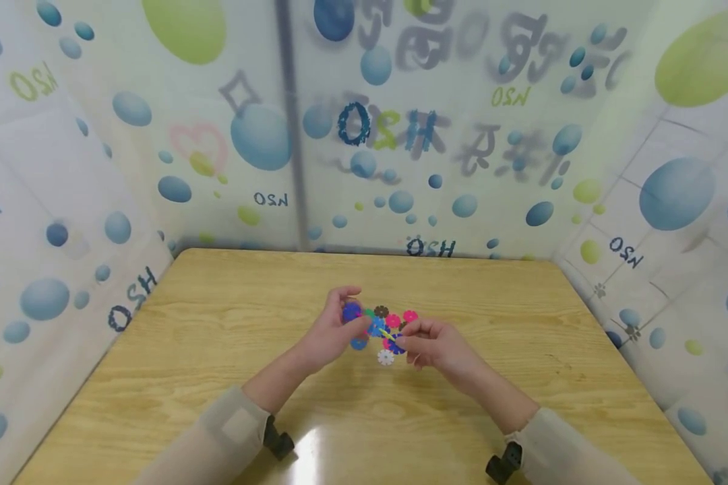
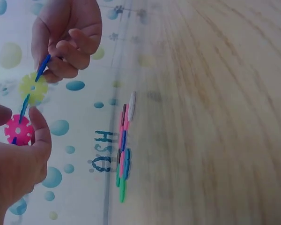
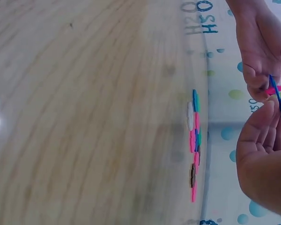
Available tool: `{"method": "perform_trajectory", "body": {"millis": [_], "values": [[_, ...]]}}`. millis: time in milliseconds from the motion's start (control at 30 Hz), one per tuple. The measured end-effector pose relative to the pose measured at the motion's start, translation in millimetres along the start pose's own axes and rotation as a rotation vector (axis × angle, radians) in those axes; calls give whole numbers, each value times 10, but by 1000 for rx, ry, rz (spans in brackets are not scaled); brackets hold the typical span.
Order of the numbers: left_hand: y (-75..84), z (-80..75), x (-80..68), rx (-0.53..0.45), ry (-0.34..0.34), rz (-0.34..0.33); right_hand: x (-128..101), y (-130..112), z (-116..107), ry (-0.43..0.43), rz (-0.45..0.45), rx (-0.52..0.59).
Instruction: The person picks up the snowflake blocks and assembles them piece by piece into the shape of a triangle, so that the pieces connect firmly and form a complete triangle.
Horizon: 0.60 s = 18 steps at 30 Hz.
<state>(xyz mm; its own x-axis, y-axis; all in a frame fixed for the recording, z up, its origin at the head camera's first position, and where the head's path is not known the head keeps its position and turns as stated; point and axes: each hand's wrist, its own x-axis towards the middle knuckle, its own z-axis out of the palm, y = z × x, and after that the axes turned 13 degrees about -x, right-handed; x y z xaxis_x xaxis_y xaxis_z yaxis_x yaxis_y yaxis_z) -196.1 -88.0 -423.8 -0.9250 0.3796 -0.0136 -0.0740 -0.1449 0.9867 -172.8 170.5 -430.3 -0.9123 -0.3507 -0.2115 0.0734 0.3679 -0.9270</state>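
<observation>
My left hand (image 1: 334,330) and right hand (image 1: 427,343) meet above the middle of the worktop (image 1: 218,350), each pinching one end of a small chain (image 2: 28,101) of snowflake discs. In the left wrist view the chain shows a pink disc (image 2: 18,131) caught between my left thumb and fingers (image 2: 40,126), a yellow disc (image 2: 33,87) in the middle, and a thin blue disc (image 2: 43,68) seen edge-on in the curled fingers of my right hand. From the head view my knuckles cover most of this chain, and I cannot tell how the pieces lock together.

Below my hands, a loose pile (image 1: 391,323) of discs lies flat on the wood: pink, blue, green, brown and one white disc (image 1: 385,357) nearest me. The wrist cameras see the pile only edge-on, as a thin coloured line, so its count is unclear. My hands hide part of it in the head view.

The worktop is pale wood grain with a glossy glare patch at its near edge. My sleeves (image 1: 218,438) are beige, and a dark camera mount (image 1: 277,441) sits at each wrist, half cut off by the frame. Translucent sheets (image 1: 400,135) printed with blue and green bubbles and mirrored lettering wall in three sides; the print behind them is blurred.
</observation>
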Motion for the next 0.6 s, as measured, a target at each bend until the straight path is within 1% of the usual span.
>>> {"method": "perform_trajectory", "body": {"millis": [67, 167, 233, 300, 400, 467, 600], "values": [[-13, 16, 5, -34, 28, 8, 4, 19, 24, -18, -7, -4], [-22, 45, 4, -64, 46, 36, 3, 29, 63, -32, -26, -6], [-26, 62, -2, -87, 29, 57, 1, 26, 84, -39, -33, -9], [-23, 77, -13, -105, -3, 69, -1, 14, 99, -47, -34, -16], [-15, 82, -22, -121, -39, 62, 3, -5, 96, -62, -28, -46], [-5, 72, -20, -107, -41, 51, 15, -17, 66, -57, -20, -77], [29, 33, -18, -95, -42, 18, 92, 24, -92, -1, 11, -130]]}}
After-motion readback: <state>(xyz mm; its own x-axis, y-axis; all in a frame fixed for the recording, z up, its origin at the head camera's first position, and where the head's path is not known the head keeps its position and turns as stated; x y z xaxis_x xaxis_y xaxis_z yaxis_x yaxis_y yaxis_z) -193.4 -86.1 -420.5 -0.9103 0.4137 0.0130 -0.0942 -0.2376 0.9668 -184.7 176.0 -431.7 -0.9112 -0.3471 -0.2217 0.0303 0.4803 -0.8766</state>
